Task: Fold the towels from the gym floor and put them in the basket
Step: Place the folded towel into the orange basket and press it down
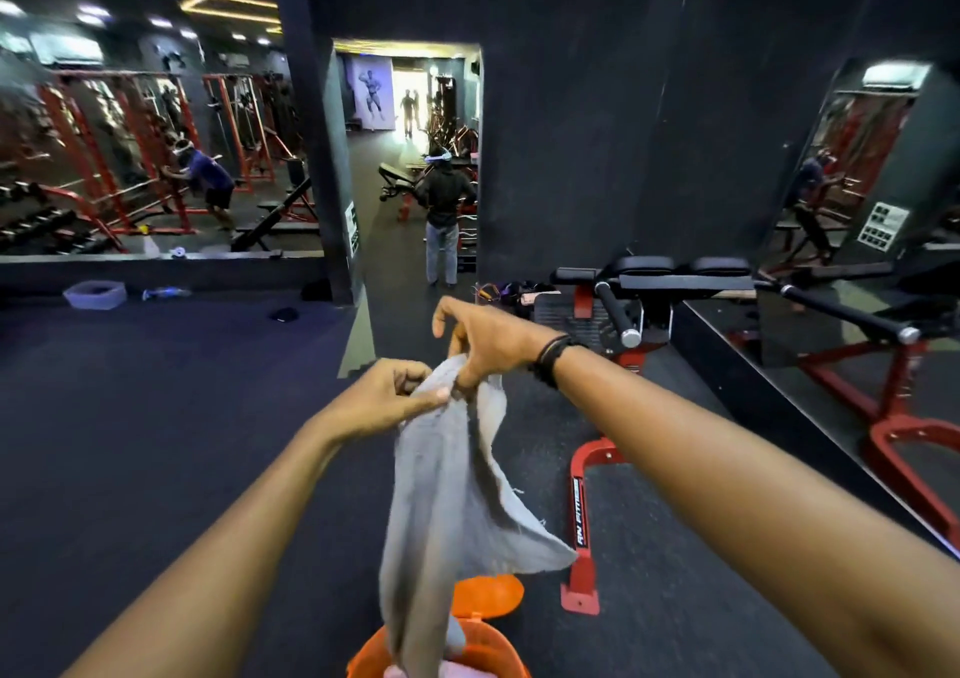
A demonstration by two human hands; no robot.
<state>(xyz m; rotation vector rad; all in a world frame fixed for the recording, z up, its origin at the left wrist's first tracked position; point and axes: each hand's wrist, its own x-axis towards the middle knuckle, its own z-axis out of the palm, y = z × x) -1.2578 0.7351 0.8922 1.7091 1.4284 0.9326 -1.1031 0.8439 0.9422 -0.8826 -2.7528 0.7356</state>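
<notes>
A grey towel (441, 495) hangs in the air in front of me, held at its top edge by both hands. My left hand (387, 391) pinches the top of the cloth between thumb and fingers. My right hand (483, 342) grips the same edge just to the right, and a dark band sits on that wrist. The towel's lower end droops over an orange basket (483, 649) on the floor at the bottom centre. Something pale lies inside the basket, mostly hidden by the towel. An orange lid (488, 594) lies just behind the basket.
A red-framed bench machine (649, 308) stands to the right, with its red floor bar (582, 511) close to the basket. Mirrors line the right and left walls. A pale tub (95, 294) and a bottle (166, 293) sit far left. People stand in the doorway area ahead.
</notes>
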